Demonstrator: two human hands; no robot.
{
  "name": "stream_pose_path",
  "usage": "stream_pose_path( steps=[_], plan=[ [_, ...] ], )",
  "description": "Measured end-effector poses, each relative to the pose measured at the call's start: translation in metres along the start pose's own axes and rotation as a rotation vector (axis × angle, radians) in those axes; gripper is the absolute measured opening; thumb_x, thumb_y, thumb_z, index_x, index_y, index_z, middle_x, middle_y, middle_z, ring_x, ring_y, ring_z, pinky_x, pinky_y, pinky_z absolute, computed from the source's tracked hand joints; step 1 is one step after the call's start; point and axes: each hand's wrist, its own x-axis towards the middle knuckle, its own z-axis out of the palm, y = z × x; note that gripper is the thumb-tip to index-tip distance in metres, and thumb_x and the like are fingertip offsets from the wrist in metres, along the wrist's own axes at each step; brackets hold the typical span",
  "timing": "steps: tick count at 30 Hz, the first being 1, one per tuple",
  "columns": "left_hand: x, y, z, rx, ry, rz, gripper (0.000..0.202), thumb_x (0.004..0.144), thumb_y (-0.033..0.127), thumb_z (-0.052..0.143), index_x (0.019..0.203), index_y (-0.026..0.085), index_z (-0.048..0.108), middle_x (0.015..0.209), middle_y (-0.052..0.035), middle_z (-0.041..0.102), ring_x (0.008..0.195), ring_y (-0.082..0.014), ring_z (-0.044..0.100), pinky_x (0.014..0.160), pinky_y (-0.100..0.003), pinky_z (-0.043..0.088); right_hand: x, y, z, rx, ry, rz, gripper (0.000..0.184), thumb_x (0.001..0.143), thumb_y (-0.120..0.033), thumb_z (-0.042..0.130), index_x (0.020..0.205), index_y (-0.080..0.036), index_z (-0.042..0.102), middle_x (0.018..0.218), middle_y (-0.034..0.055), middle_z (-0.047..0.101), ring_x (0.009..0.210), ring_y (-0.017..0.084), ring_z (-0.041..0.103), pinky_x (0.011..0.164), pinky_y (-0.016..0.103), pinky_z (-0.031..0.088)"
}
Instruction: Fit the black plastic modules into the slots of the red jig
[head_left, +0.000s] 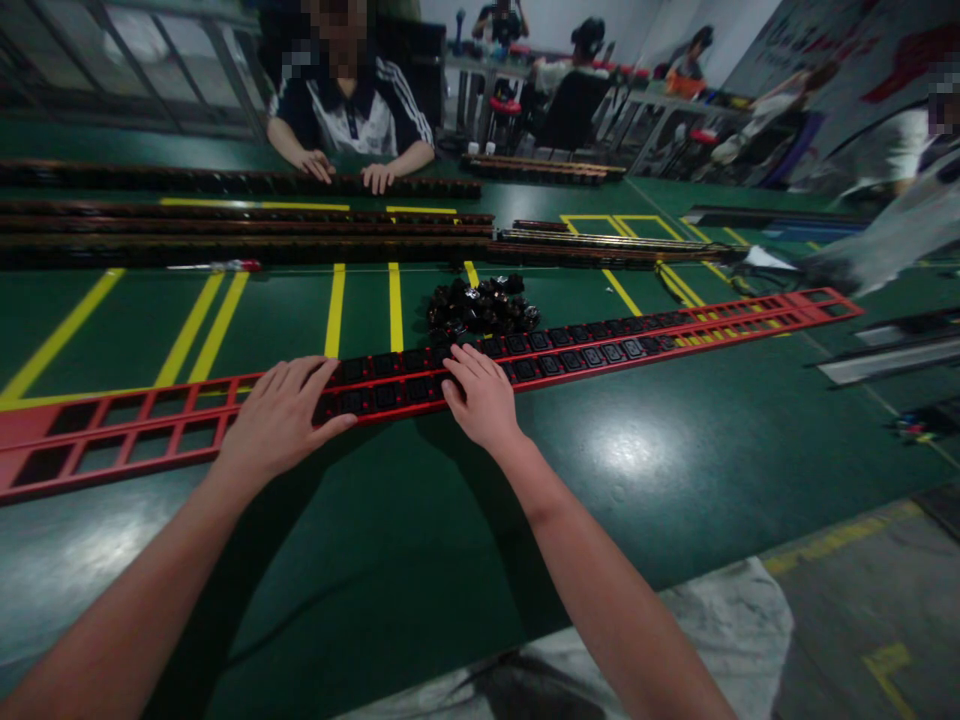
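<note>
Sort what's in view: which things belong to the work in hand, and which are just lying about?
Belonging, judging by the hands:
long red ladder-like frame, left hand and right hand over it
black square pieces in its openings
probably the heap of small shiny black parts beyond it

Apparently lying about:
slim red-ended tool
long dark strips
pale flat strip at right

A long frame (405,409) with 2 rows of slots lies across the table (712,420). Inserts (592,355) sit in both rows along its middle stretch. The left hand (279,412) rests on the frame, left of the right hand (484,395). Just behind the frame lies a parts pile (484,307); left of that, a tool (244,266). Long bars (247,240) lie farther back, and behind them sits a person (352,120).
</note>
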Motion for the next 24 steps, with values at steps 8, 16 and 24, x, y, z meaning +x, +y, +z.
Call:
stream_pose_path(
  steps=[8, 16, 24],
  plan=[
    [-0.0016, 0.0020, -0.0006, 0.056, 0.004, 0.016, 0.080, 0.096, 0.065, 0.034, 0.151, 0.008, 0.037, 0.145, -0.0219, 0.047, 0.134, -0.0397, 0.045, 0.117, -0.054, 0.033, 0.0003, -0.0003, -0.0006, 0.004, -0.001, 0.004, 0.034, 0.098, -0.027, 0.053, 0.128, -0.024, 0.068, 0.147, 0.0048, 0.058, 0.143, 0.023, 0.048, 0.118, 0.046, 0.039],
    [-0.0024, 0.0021, 0.0005, 0.051, 0.001, 0.014, 0.078, 0.097, 0.063, 0.031, 0.151, 0.008, 0.039, 0.150, -0.0211, 0.045, 0.140, -0.0382, 0.041, 0.122, -0.053, 0.025, 0.0001, 0.0002, 0.0003, -0.003, 0.007, -0.005, 0.034, 0.098, -0.028, 0.052, 0.128, -0.022, 0.068, 0.147, 0.0056, 0.059, 0.142, 0.023, 0.048, 0.118, 0.046, 0.038],
    [-0.0024, 0.0000, 0.0015, 0.013, -0.028, -0.002, 0.083, 0.095, 0.065, 0.035, 0.156, 0.008, 0.032, 0.162, -0.0172, 0.038, 0.152, -0.0326, 0.029, 0.126, -0.052, 0.017, 0.0003, -0.0007, -0.0007, -0.001, 0.000, 0.002, 0.034, 0.098, -0.028, 0.052, 0.129, -0.023, 0.068, 0.147, 0.0054, 0.058, 0.142, 0.023, 0.048, 0.118, 0.046, 0.039]
  ],
)
